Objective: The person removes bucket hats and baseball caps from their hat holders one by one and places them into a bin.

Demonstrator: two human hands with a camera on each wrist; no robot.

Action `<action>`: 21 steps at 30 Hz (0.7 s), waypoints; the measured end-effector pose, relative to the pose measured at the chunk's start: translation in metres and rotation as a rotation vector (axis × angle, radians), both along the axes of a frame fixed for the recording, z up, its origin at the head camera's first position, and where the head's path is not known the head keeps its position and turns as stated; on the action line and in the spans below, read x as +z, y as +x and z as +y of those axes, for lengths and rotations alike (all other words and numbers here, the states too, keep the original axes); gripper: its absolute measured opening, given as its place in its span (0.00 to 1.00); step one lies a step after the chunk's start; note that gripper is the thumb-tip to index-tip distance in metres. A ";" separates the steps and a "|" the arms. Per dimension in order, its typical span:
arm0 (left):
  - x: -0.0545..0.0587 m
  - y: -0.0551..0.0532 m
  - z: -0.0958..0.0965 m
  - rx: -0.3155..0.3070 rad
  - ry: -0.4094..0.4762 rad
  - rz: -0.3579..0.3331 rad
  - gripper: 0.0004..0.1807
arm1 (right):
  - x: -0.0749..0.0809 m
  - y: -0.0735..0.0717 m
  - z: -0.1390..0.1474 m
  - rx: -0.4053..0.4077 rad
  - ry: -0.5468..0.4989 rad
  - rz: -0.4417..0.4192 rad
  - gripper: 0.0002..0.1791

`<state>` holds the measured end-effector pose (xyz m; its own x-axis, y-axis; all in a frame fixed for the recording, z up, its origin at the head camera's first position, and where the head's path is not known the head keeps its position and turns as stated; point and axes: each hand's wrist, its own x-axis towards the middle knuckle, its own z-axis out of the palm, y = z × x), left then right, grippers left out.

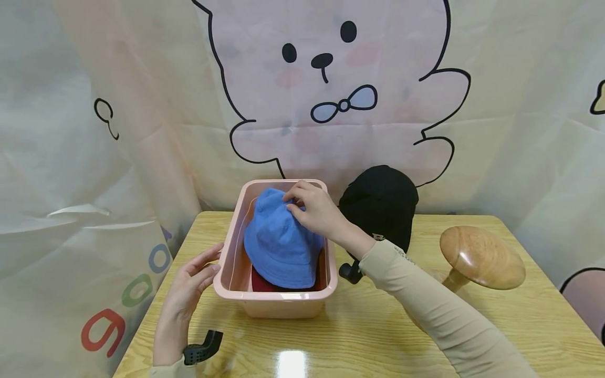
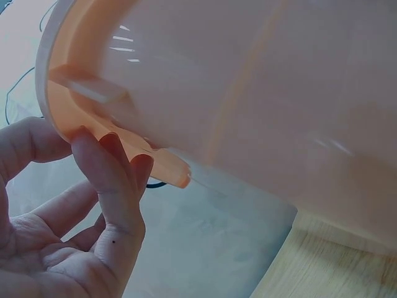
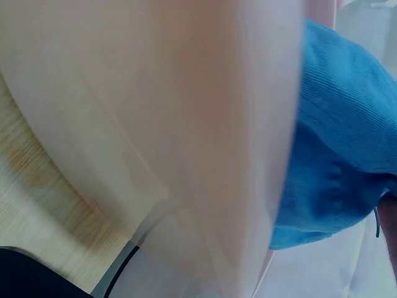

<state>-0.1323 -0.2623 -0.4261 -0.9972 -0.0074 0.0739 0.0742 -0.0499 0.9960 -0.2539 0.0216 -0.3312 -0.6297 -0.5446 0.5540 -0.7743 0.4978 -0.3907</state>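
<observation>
Blue corduroy-look bucket hat (image 1: 283,247) sitting in your pink rectangular plastic bin (image 1: 275,307), 2 hands busy.
So your right hand (image 1: 317,211) is nearly closed, thumb and fingertips pinching the hat up by its crown, while your left hand (image 1: 185,287) has its thumb and fingers nipped on the bin's left rim. The hat's crown leans to the back of the bin, brim toward you, and there's a dark red piece (image 1: 271,285) peeking out underneath (can't tell what it is). Bin's on your light wood-grain desk (image 1: 378,336), with a black cap (image 1: 380,202) just right of it and a glossy mushroom-shaped wooden stand (image 1: 482,257) farther right.
</observation>
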 end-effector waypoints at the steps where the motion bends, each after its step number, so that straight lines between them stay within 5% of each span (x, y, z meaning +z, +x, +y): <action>1: 0.000 0.000 0.000 0.001 -0.001 -0.002 0.23 | -0.001 0.000 0.000 -0.003 0.017 -0.011 0.07; 21: 0.001 -0.001 0.000 -0.009 0.018 -0.004 0.23 | -0.008 0.006 -0.004 -0.079 0.263 -0.115 0.15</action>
